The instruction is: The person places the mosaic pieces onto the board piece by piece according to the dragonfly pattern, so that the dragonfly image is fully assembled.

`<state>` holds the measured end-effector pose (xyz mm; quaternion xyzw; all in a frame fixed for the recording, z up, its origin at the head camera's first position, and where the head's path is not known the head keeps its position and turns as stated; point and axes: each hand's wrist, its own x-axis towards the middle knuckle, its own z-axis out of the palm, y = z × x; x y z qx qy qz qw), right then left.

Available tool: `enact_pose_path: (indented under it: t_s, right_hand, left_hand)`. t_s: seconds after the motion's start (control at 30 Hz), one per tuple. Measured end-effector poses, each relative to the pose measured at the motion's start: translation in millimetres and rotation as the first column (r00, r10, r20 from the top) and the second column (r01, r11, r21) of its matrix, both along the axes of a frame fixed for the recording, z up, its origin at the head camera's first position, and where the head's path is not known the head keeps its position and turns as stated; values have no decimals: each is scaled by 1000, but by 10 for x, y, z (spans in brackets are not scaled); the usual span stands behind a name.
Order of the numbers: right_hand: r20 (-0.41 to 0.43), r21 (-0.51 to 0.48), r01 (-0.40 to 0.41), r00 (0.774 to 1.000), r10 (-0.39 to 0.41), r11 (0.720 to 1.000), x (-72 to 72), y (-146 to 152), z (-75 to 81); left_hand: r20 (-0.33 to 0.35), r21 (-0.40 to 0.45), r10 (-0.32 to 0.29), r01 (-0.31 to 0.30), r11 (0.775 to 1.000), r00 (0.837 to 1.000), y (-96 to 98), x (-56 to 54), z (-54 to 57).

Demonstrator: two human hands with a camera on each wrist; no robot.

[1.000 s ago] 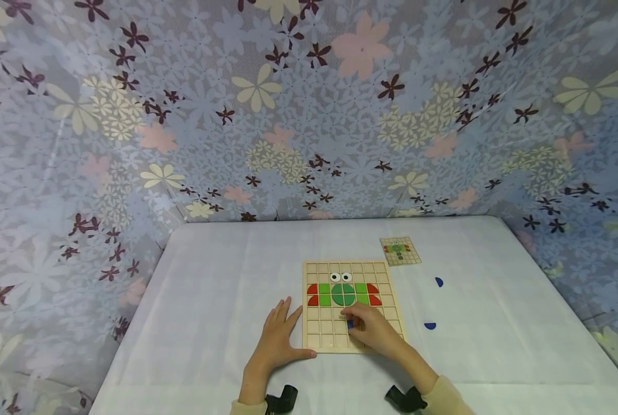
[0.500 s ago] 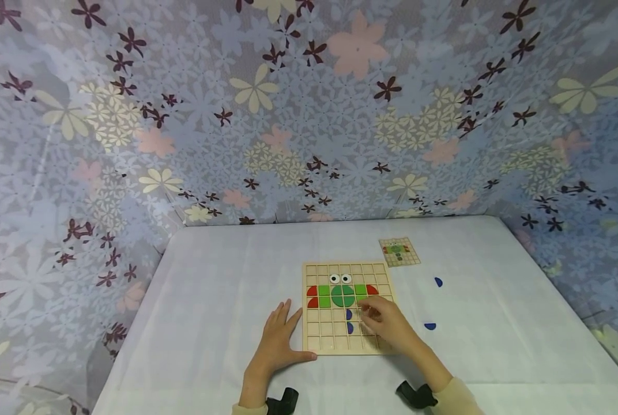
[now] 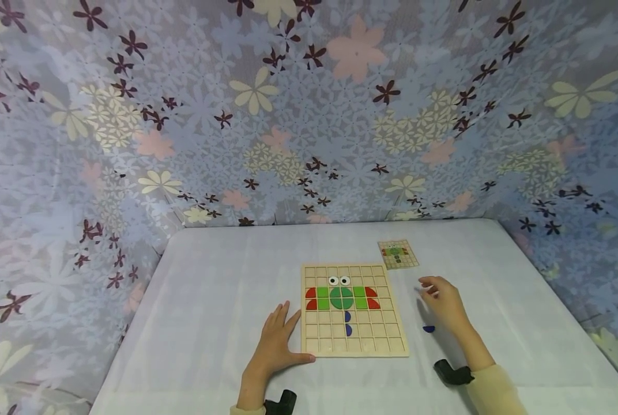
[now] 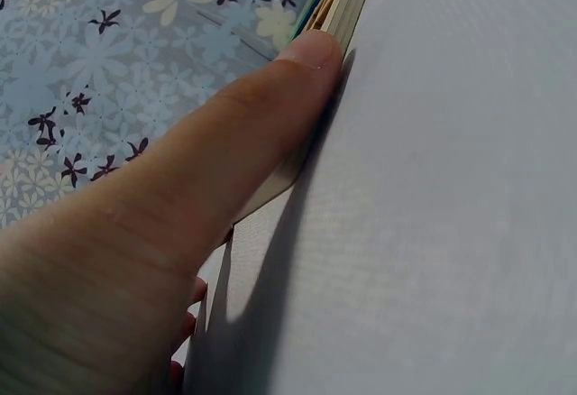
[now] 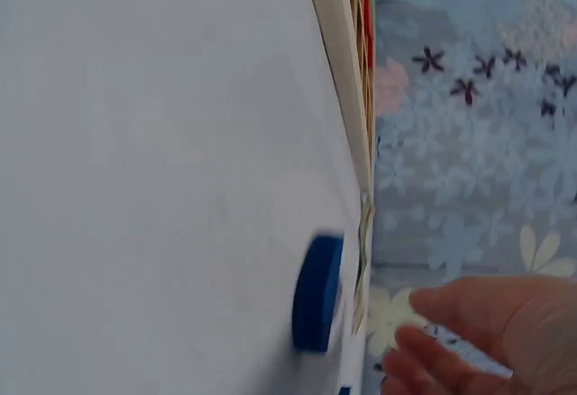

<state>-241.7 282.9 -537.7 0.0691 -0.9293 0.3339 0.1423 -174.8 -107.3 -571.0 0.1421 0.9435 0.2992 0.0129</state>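
Note:
A wooden grid board [image 3: 319,346] lies on the table with coloured pieces set in it: two eyes, a green circle, light green squares and red quarter pieces. Two blue half-circles [image 3: 348,329] sit one above the other below the green circle. My left hand [image 3: 275,340] holds still at the board's near left corner, fingers spread along its side and thumb [image 4: 311,52] touching the front edge. To the right of the board, my right hand [image 3: 444,302] hovers over the table, fingers loosely bent, thumb apart, nothing between them. A loose blue half-circle [image 5: 317,294] lies below it; another is mostly hidden.
A small pattern card [image 3: 398,255] with a similar figure lies just beyond the board's far right corner. White cloth covers the table [image 3: 226,276], and a floral curtain [image 3: 309,115] rises behind it and at the sides.
My right hand has left the lower blue half-circle in the grid and moved right, off the board, over the loose blue pieces. The left hand has stayed at the board's corner.

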Motion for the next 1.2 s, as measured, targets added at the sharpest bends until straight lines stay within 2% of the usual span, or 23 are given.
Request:
enact_pose_path:
  t_s: [0.2, 0.33, 0.63, 0.87, 1.07, 1.13, 1.2]
  right_hand:
    - [71, 5, 83, 994, -83, 997, -56, 231, -76]
    - [115, 2, 107, 988, -107, 994, -89, 308, -142]
    - [68, 10, 88, 994, -89, 996, -190, 334, -190]
    - [37, 20, 66, 997, -67, 998, -215, 249, -185]
    - [7, -27, 158, 988, -157, 987, -192, 219, -147]
    - [20, -21, 182, 983, -181, 983, -187, 217, -160]
    - [45, -15, 171, 984, -170, 985, -185, 223, -173]
  left_hand:
    - [12, -14, 0, 0, 1000, 1000, 7, 2, -41]
    - [9, -25, 1, -1, 1000, 1000, 12, 14, -60]
    - [8, -18, 8, -7, 1000, 1000, 9, -3, -48]
    - [12, -16, 13, -13, 1000, 1000, 0, -8, -2]
    - [15, -27, 16, -16, 1000, 1000, 8, -14, 13]
    - [13, -27, 14, -14, 1000, 1000, 7, -17, 1]
    - [16, -22, 15, -15, 1000, 1000, 8, -22, -9]
